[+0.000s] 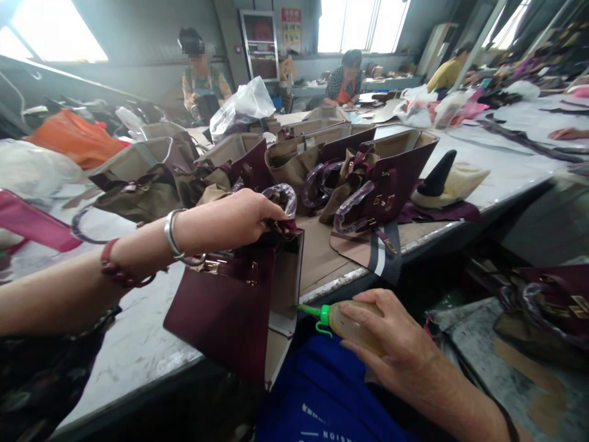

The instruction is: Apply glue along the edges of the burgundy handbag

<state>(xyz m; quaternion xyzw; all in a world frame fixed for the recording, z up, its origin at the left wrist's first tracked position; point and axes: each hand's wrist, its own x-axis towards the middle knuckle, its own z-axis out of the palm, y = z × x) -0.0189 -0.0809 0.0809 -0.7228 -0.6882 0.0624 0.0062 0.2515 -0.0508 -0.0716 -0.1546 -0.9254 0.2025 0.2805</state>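
My left hand [242, 218] grips the top of a maroon handbag [221, 313] that leans over the table's front edge. The bag's side is open, with its pale inner lining showing toward my right. In my right hand [400, 344] is a squeeze bottle [354, 322] of yellowish liquid with a green nozzle. The nozzle's tip points left and is at the edge of the bag's open side; whether it touches cannot be made out. My left fingertips are partly hidden behind the hand.
More maroon handbags [398, 178] with plastic-wrapped handles stand along the table [151, 344]. A cream block with a black cone [439, 175] lies to the right. Another bag [561, 301] rests on a lower surface at right. Several people work behind; a co-worker's hand [568, 133] shows far right.
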